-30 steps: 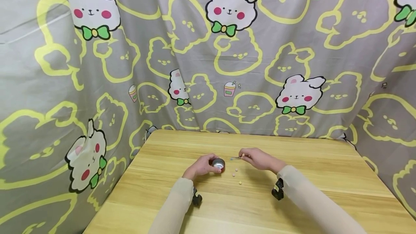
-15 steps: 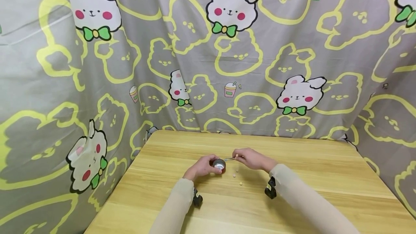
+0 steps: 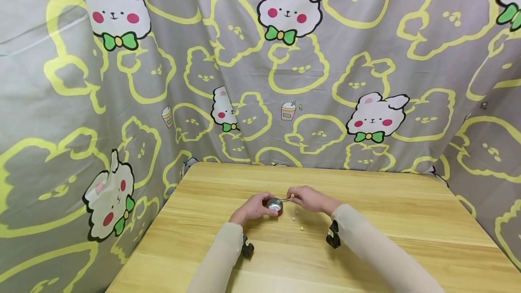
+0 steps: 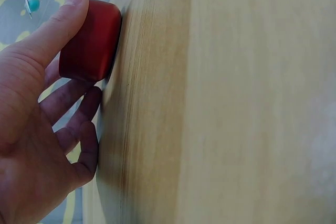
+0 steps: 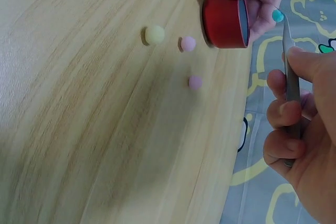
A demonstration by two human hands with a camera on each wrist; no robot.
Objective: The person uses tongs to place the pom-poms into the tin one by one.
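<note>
A small round red tin (image 5: 226,20) with a silvery inside stands on the table; my left hand (image 3: 254,207) grips it around the side, its thumb (image 4: 65,19) against the red wall. My right hand (image 5: 310,108) pinches metal tweezers (image 5: 291,77), and a teal bead (image 5: 277,16) is held at their tips. In the head view the tips are over the tin's opening. On the table, to the right of the tin, lie a pale yellow bead (image 5: 155,34) and two pink beads (image 5: 188,44).
The wooden table (image 3: 195,257) spreads around both hands. A grey curtain (image 3: 252,71) with rabbit and bear drawings hangs behind it and at both sides. A black camera mount (image 3: 247,248) is on the left wrist, another (image 3: 333,235) on the right.
My right hand has moved left with the tweezers, bringing the teal bead from beside the tin to over its opening. My left hand stays around the tin.
</note>
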